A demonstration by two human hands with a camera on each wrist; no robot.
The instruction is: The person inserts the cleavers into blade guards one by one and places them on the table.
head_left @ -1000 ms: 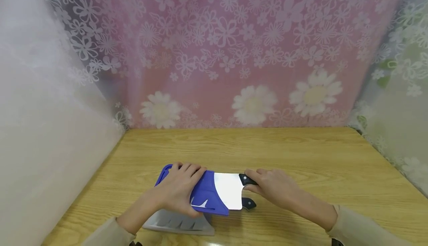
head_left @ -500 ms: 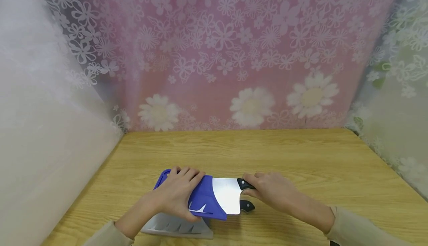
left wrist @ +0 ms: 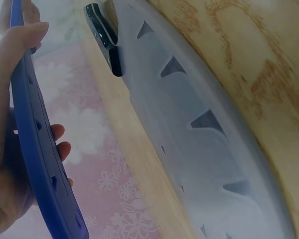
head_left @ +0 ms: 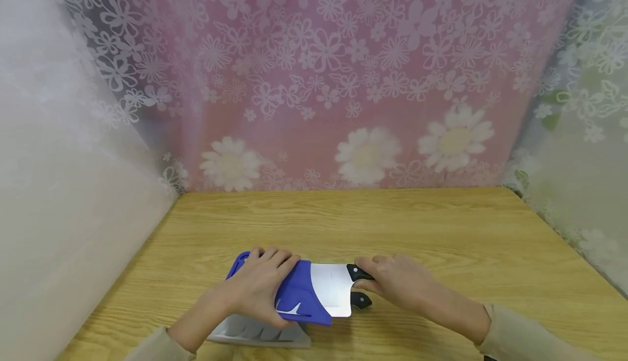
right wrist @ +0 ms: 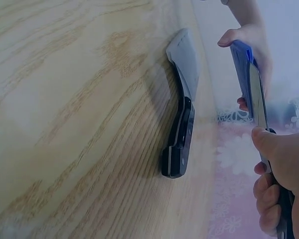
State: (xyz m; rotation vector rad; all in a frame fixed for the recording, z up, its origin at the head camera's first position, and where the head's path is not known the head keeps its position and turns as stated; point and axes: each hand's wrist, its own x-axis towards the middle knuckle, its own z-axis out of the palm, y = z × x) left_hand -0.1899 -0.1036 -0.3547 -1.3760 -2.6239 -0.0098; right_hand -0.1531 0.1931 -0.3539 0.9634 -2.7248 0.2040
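My left hand [head_left: 257, 287] grips a blue plastic blade sheath [head_left: 301, 293], thumb on the near side and fingers over the far edge. Out of its right end shows the shiny blade of a cleaver [head_left: 331, 290]; the rest of the blade is hidden inside. My right hand [head_left: 399, 282] holds the cleaver's black handle [right wrist: 285, 211]. Below, on the table, lies a second knife with a black riveted handle [right wrist: 178, 144]. Its wide blade goes into a pale grey sheath [left wrist: 189, 129] with triangular cut-outs, which the left hand partly covers in the head view.
The wood-grain table [head_left: 441, 230] runs back to a pink flowered curtain [head_left: 314, 88]. Pale sheeting [head_left: 73, 186] hangs along the left, and a flowered sheet [head_left: 579, 186] along the right.
The cleaver and blue sheath have come slightly lower in the head view, held by both hands. About the same width of blade shows.
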